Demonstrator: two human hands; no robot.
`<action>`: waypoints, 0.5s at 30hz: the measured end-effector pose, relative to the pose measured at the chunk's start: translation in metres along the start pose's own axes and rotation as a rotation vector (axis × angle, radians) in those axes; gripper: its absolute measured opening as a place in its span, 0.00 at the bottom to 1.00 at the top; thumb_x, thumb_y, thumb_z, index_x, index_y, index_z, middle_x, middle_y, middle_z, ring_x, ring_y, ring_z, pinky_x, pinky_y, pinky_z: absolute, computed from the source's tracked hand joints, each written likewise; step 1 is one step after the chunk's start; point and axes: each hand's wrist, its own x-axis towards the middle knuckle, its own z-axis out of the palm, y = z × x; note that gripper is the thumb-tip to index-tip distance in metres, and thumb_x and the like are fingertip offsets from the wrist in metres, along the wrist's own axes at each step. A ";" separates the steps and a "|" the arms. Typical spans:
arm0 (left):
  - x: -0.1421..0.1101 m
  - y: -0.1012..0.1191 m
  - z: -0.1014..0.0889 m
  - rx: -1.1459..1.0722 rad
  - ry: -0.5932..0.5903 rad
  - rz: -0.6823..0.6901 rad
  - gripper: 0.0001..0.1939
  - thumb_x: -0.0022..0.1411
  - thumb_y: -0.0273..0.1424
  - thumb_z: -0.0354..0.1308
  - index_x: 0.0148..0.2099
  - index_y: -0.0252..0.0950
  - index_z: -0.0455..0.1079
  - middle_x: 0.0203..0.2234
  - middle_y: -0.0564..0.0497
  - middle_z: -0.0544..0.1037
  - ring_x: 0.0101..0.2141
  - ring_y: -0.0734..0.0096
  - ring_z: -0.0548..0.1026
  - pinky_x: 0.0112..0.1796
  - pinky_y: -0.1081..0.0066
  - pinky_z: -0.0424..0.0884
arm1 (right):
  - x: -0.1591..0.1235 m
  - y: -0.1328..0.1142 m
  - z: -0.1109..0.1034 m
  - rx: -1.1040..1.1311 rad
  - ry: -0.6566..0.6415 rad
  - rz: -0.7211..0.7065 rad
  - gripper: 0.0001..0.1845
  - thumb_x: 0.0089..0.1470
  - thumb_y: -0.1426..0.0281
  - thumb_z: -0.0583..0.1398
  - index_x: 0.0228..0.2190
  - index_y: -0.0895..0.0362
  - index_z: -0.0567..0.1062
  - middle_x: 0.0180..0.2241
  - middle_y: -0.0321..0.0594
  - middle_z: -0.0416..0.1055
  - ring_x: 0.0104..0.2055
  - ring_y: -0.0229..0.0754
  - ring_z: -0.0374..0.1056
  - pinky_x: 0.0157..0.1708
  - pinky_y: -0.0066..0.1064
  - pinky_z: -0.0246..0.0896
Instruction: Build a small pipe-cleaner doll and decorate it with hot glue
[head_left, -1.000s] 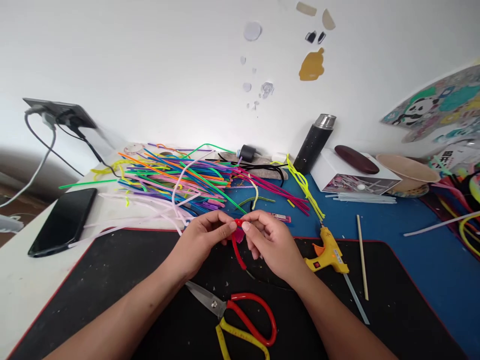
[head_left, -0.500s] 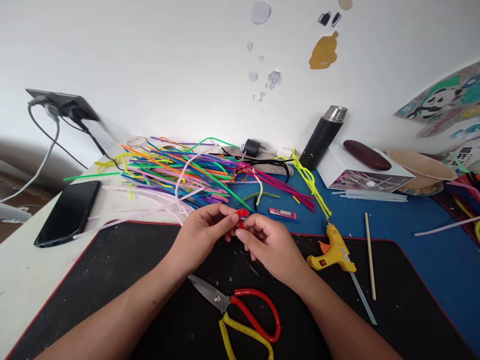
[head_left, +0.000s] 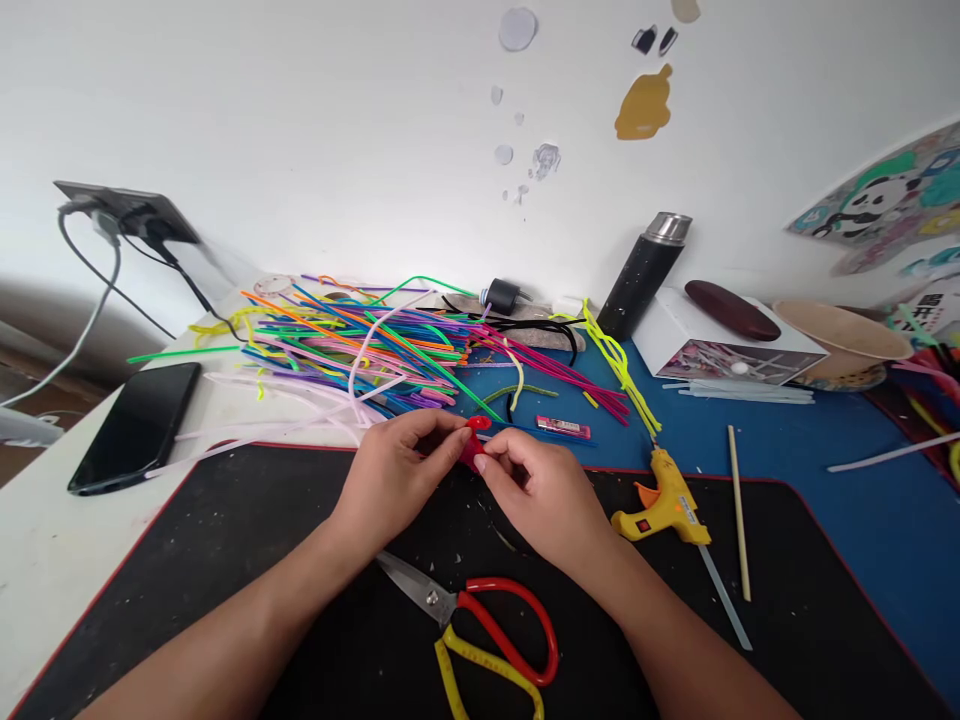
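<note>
Between my fingertips is a red pipe cleaner (head_left: 474,447), bent into a small loop at its top. My left hand (head_left: 409,470) pinches it from the left with thumb and forefinger. From the right, my right hand (head_left: 536,490) pinches its lower part, and my fingers hide much of it. Both hands hover over the far part of the black mat (head_left: 262,540). Below them lie scissors (head_left: 442,605) with one red and one yellow handle. A pink lighter (head_left: 562,428) lies just beyond my right hand.
Colourful pipe cleaners (head_left: 360,345) are heaped at the back left, beside a black phone (head_left: 135,428). To the right are a yellow glue gun (head_left: 667,500), a wooden stick (head_left: 739,512), a leaning black flask (head_left: 645,275), a white drawer box (head_left: 739,345) and a bowl (head_left: 844,335).
The red pipe cleaner's hanging tail, visible a second ago, has been drawn up between my fingers. My right hand has shifted slightly lower on it. The camera view has tilted down a little.
</note>
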 end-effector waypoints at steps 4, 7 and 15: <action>0.003 0.000 -0.002 -0.231 -0.124 -0.155 0.18 0.62 0.48 0.67 0.37 0.37 0.80 0.26 0.51 0.81 0.24 0.70 0.74 0.27 0.72 0.71 | 0.000 0.000 -0.001 -0.012 0.010 -0.010 0.08 0.65 0.67 0.60 0.33 0.53 0.76 0.22 0.29 0.69 0.22 0.37 0.61 0.26 0.29 0.53; 0.004 0.000 -0.003 -0.278 -0.159 -0.178 0.20 0.61 0.49 0.68 0.38 0.36 0.78 0.26 0.51 0.80 0.24 0.71 0.73 0.27 0.73 0.71 | 0.000 0.000 0.000 -0.022 0.010 -0.011 0.07 0.66 0.67 0.61 0.33 0.53 0.76 0.22 0.30 0.70 0.23 0.37 0.63 0.27 0.29 0.54; 0.002 0.004 -0.004 -0.211 -0.136 -0.137 0.18 0.63 0.47 0.66 0.39 0.36 0.78 0.27 0.52 0.80 0.25 0.71 0.73 0.28 0.73 0.70 | 0.000 0.003 -0.001 0.040 -0.074 0.043 0.07 0.67 0.64 0.62 0.37 0.53 0.78 0.27 0.33 0.75 0.27 0.39 0.68 0.28 0.30 0.58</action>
